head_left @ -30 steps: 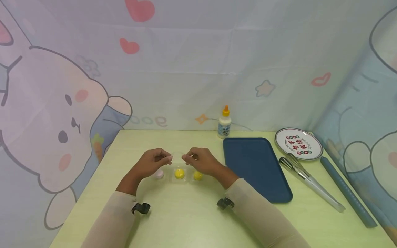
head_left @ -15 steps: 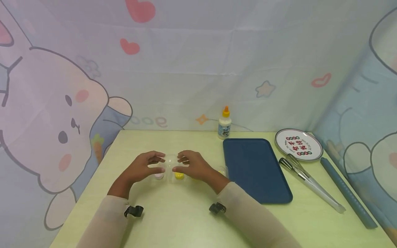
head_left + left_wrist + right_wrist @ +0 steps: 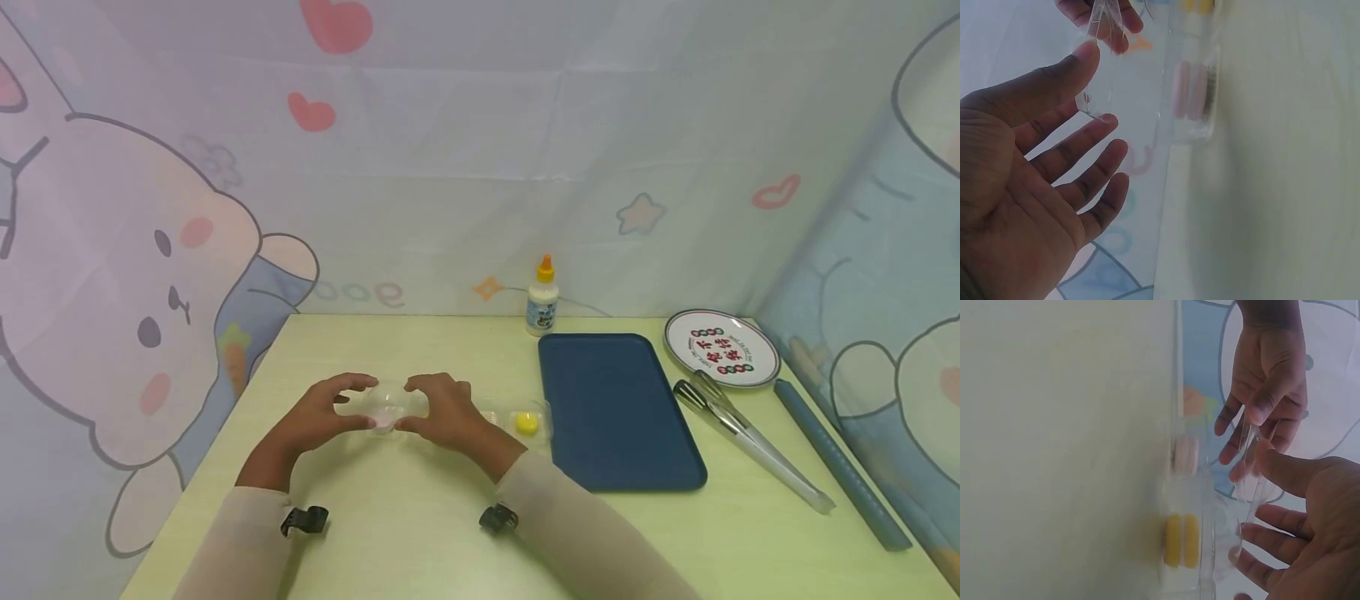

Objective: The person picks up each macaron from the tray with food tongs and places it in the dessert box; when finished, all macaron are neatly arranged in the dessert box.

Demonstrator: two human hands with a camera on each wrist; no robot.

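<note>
Both hands pinch a small clear plastic lid (image 3: 387, 392) from opposite sides, its outline faint. My left hand (image 3: 318, 412) has its thumb and fingertips on the left side; in the left wrist view its other fingers spread loosely. On the opposite edge is my right hand (image 3: 450, 417). Just below the lid, a pink macaron (image 3: 1190, 90) stands in a clear plastic box (image 3: 1200, 132). A yellow macaron (image 3: 1182, 540) in another clear box sits beside it, mostly hidden by the right hand in the head view. Farther right is another boxed yellow macaron (image 3: 527, 423).
A dark blue tray (image 3: 622, 408) lies right of the boxes, with a glue-style bottle (image 3: 542, 300) behind it. Farther right are a printed plate (image 3: 722, 348), metal tongs (image 3: 750, 437) and a long grey-blue bar (image 3: 840, 462). A cartoon curtain (image 3: 450, 167) hangs behind the table.
Both hands have moved left with the lid, from over the middle yellow macaron to over the pink one. The yellow macaron at the right has come into view from behind the right arm.
</note>
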